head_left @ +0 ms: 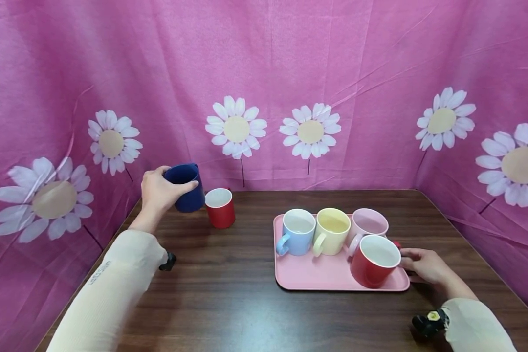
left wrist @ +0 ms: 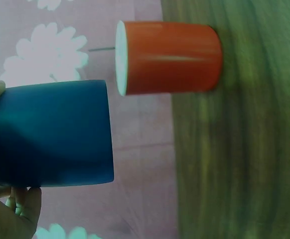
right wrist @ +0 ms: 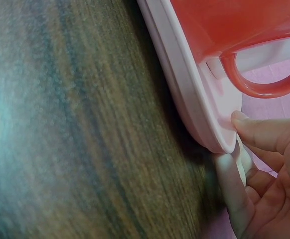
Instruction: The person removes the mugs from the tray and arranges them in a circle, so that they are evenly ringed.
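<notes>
My left hand [head_left: 160, 190] grips a dark blue mug [head_left: 191, 198] near its rim, thumb on one side and fingers on the other. In the left wrist view the blue mug [left wrist: 55, 134] is raised above the table's level, beside a standing red mug [left wrist: 172, 57]. That red mug [head_left: 220, 210] has a white inside. At the right, my right hand [head_left: 429, 268] pinches the end of a pink tray [head_left: 308, 276]; the right wrist view shows the thumb [right wrist: 259, 132] at its rim. Close to this hand, another red mug [head_left: 374, 269] stands on the tray, its handle [right wrist: 264, 92] toward the hand.
Also on the tray are a light blue mug [head_left: 300, 239], a pale yellow mug [head_left: 333, 237] and a pink mug [head_left: 369, 222], side by side along the back. A pink cloth [head_left: 273, 58] with daisies hangs around the brown wooden table [head_left: 229, 293].
</notes>
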Demonstrator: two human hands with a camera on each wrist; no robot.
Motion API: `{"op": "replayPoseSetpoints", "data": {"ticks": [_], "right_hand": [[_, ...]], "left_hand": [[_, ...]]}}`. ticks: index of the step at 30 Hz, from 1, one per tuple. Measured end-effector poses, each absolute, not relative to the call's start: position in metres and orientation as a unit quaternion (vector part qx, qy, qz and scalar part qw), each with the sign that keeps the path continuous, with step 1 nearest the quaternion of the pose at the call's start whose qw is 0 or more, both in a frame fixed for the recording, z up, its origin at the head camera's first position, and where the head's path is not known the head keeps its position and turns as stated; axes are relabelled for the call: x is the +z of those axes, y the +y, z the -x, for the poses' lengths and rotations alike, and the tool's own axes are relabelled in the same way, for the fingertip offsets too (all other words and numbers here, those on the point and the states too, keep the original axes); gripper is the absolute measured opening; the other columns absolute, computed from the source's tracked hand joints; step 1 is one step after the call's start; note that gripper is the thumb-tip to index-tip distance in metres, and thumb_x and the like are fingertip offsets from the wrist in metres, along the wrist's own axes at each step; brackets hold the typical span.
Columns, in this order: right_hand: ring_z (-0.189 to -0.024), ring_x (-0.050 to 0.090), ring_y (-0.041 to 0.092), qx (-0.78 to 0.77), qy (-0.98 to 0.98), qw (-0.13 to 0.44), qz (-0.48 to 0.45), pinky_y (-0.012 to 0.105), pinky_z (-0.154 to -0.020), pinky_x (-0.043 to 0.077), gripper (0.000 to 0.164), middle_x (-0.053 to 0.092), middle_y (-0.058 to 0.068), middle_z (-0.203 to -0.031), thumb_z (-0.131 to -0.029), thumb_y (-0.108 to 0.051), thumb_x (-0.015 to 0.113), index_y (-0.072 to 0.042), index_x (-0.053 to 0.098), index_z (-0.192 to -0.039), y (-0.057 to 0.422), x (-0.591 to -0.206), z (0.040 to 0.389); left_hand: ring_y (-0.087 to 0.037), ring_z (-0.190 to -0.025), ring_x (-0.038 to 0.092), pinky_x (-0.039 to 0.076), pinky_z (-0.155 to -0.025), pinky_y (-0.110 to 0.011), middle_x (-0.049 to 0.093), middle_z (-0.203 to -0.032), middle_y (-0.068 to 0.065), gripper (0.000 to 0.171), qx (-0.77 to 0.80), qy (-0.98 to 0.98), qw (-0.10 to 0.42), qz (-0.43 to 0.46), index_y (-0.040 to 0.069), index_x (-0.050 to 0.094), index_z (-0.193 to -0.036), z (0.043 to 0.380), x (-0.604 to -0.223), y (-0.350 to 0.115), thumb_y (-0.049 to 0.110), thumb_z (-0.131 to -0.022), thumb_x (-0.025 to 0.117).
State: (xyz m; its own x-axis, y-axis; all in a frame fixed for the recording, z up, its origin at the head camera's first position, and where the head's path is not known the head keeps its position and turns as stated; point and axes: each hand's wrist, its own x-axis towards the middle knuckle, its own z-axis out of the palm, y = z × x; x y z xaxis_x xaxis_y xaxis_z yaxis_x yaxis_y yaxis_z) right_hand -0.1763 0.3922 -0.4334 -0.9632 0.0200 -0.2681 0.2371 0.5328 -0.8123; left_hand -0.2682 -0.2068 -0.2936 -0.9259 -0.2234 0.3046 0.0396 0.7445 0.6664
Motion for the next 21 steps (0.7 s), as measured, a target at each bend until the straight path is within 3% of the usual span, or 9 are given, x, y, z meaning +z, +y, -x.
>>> {"op": "replayPoseSetpoints", "data": {"ticks": [7, 21], "right_hand": [[-0.081, 0.062, 0.017, -0.482, 0.867, 0.104, -0.064, 0.037, -0.069, 0.056, 0.051, 0.061, 0.026, -0.107, -0.092, -0.010, 0.061, 0.021, 0.041, -0.126, 0.392, -0.436, 0.177], [-0.083, 0.061, 0.018, -0.480, 0.869, 0.103, -0.066, 0.037, -0.070, 0.056, 0.053, 0.059, 0.026, -0.108, -0.091, -0.016, 0.063, 0.020, 0.043, -0.125, 0.393, -0.437, 0.175]], "left_hand": [[-0.041, -0.121, 0.037, 0.035, -0.097, -0.057, 0.045, -0.125, -0.029, 0.088, -0.346, -0.916, 0.186, -0.087, -0.008, 0.048, -0.130, 0.269, -0.317, -0.220, 0.049, -0.071, 0.078], [-0.042, -0.124, 0.032, 0.031, -0.101, -0.056, 0.043, -0.129, -0.030, 0.092, -0.361, -0.913, 0.156, -0.105, -0.009, 0.045, -0.133, 0.273, -0.365, -0.225, 0.051, -0.071, 0.078]]}}
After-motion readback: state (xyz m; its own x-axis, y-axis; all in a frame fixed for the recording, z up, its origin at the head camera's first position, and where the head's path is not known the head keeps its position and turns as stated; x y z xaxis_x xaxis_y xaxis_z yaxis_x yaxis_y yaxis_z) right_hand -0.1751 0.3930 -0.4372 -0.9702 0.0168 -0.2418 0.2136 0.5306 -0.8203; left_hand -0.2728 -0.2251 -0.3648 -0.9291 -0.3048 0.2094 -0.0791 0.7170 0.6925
